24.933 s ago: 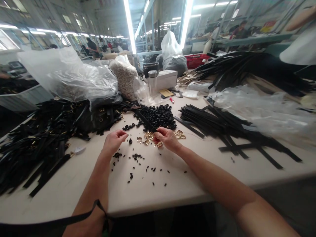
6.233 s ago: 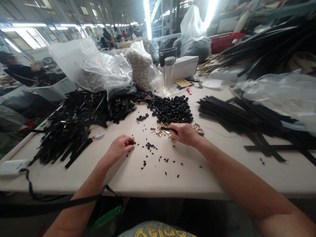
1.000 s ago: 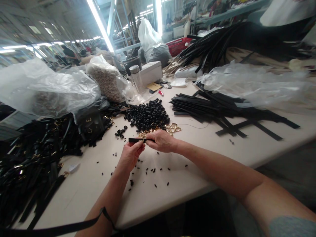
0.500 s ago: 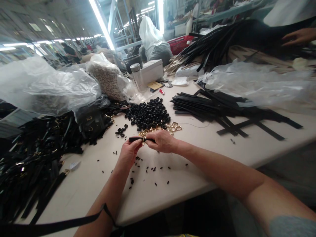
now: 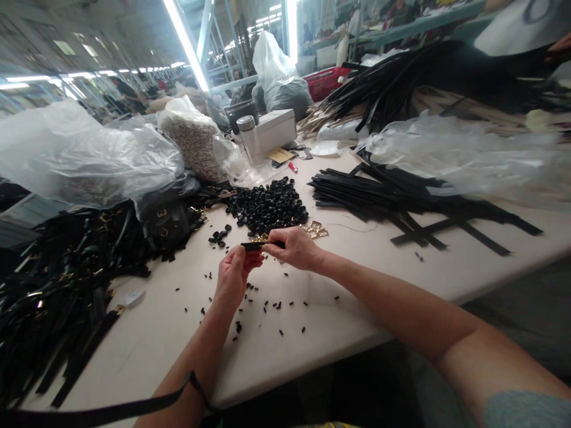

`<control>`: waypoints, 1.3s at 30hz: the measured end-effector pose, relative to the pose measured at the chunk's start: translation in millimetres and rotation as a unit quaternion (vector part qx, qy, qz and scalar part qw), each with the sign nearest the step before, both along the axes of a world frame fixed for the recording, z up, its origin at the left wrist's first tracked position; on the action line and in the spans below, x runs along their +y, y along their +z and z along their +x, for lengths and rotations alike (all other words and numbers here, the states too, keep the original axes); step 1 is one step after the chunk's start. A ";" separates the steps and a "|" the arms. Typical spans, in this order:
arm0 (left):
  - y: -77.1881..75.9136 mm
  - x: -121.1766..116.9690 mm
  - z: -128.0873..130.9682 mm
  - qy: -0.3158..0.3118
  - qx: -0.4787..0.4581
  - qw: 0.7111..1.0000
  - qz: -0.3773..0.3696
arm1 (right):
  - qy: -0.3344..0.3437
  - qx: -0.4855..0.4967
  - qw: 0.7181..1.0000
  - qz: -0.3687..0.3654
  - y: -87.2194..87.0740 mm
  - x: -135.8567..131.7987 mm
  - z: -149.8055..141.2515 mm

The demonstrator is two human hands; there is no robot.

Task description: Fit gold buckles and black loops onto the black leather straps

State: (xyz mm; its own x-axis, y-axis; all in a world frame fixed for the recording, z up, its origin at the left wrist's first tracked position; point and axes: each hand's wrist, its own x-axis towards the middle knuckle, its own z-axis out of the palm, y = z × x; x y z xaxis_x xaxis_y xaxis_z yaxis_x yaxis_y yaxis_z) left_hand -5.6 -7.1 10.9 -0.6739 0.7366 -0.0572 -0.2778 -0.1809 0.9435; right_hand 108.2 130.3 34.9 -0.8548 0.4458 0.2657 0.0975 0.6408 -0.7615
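Between my two hands a short black strap (image 5: 253, 246) is stretched level above the table. My left hand (image 5: 234, 270) pinches its left part with thumb and fingers. The right part is in the closed fingers of my right hand (image 5: 294, 246), and its dark end shows above the thumb. A glint of gold shows on the strap between the hands; its shape is hard to make out. Just beyond my hands lie a heap of black loops (image 5: 267, 205) and several gold buckles (image 5: 316, 229), partly hidden by my right hand. Small black pieces (image 5: 277, 305) are scattered nearer me.
Black straps with gold fittings (image 5: 80, 267) are piled at the left beside plastic bags (image 5: 98, 142). Loose black strips (image 5: 357, 190) lie at the right. A clear bottle (image 5: 250, 139) and a white box (image 5: 275, 129) stand behind. Another person's hand (image 5: 559, 50) is at the far right.
My hands have risen slightly, and the strap has turned so that its gold part shows less. At the far right, the other person's hand has moved up and away to the right.
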 end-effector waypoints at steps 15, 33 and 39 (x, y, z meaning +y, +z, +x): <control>7.9 -8.6 -8.2 -0.134 -0.036 0.988 -0.067 | 0.174 -0.047 0.980 -0.089 -2.8 7.7 0.1; 6.0 -1.3 -0.3 -0.044 0.074 0.990 -0.115 | 0.056 0.123 0.963 0.235 -0.6 14.2 3.8; 6.7 3.9 0.0 0.013 -0.041 0.998 -0.034 | 0.067 0.044 0.994 0.073 -7.0 4.2 0.2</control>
